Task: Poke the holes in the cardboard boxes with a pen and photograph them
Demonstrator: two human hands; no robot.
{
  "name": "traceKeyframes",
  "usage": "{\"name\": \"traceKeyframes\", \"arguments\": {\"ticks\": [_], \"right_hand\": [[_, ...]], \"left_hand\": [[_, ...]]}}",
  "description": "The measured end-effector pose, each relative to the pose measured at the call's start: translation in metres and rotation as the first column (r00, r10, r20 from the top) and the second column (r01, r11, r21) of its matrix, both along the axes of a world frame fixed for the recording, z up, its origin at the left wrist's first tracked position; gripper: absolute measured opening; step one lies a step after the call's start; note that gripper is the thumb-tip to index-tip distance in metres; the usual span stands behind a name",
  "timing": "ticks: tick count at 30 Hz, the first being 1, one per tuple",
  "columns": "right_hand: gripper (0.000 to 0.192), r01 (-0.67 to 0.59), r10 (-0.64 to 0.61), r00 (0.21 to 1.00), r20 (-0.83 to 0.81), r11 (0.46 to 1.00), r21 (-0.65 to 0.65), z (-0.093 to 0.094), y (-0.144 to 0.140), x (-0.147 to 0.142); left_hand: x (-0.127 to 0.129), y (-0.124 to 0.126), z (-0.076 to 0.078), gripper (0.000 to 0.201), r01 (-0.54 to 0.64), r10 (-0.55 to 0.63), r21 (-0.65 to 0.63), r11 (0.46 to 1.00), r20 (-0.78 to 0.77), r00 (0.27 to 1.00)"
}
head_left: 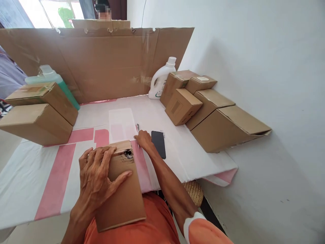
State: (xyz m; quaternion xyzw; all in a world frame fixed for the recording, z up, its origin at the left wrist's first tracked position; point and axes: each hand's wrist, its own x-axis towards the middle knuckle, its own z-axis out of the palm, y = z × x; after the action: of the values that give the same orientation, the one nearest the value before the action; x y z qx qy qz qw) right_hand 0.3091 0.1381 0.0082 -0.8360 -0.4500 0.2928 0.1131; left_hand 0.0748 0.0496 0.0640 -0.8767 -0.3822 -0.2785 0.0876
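box in hand: from my feed, a flat brown cardboard box (122,189) lies half on the near table edge, half over the lap in orange; there's a torn dark spot near its far right corner.
writing: honestly can't read anything on it. No print or brand I can make out, just plain cardboard.
left hand: the left hand (98,176) lies flat on top of the box, fingers spread wide, thumb angled out to the right, pressing down rather than gripping.
right hand: the right hand (143,139) sits just past the box's far right corner, fingers curled together on a small thin tool (137,128) that pokes up from them. Too small for me to tell what it is.
phone: a dark phone (158,144) lies face up just right of that hand, screen blank.
table: the table (38,176) has a white cover with pink bands; the middle stretch beyond the box is bare, so that's where the room is.
right side: a stack of cardboard boxes (210,112) steps down along the wall; one has a pale label, unreadable. A white jug (162,79) stands behind them, its label too small to read.
left side: two more cartons (40,112) piled up, with a green bottle (54,83) behind.
back: a tall cardboard sheet (101,64) fences the far edge.
near edge: the cover's right corner droops off the table.
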Motion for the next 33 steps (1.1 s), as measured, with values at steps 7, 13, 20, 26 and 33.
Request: {"name": "traceKeyframes", "arguments": {"ticks": [7, 13, 20, 26, 33], "right_hand": [[0.062, 0.211, -0.217, 0.961, 0.170, 0.976, 0.054, -0.003, -0.082, 0.017], [0.085, 0.334, -0.336, 0.938, 0.088, 0.942, 0.037, -0.028, -0.118, 0.034], [0.043, 0.478, -0.454, 0.869, -0.197, 0.874, 0.092, -0.037, -0.110, 0.070], [0.008, 0.553, -0.337, 0.620, -0.708, 0.828, 0.090, -0.042, -0.112, 0.068], [0.041, 0.522, 0.064, 0.212, -0.975, 0.836, 0.169, -0.004, -0.161, 0.023]], "left_hand": [[-0.002, 0.003, -0.003, 0.063, -0.025, 0.025, -0.002, 1.000, 0.010, 1.000], [-0.002, 0.005, -0.006, 0.062, -0.037, 0.037, -0.017, 0.999, 0.003, 0.999], [0.002, 0.003, -0.002, 0.062, -0.051, 0.052, -0.028, 0.998, 0.019, 0.998], [0.004, 0.005, -0.002, 0.062, -0.069, 0.070, -0.065, 0.996, 0.010, 0.998], [0.004, 0.010, -0.003, 0.064, -0.059, 0.059, -0.117, 0.991, -0.001, 0.998]]}}
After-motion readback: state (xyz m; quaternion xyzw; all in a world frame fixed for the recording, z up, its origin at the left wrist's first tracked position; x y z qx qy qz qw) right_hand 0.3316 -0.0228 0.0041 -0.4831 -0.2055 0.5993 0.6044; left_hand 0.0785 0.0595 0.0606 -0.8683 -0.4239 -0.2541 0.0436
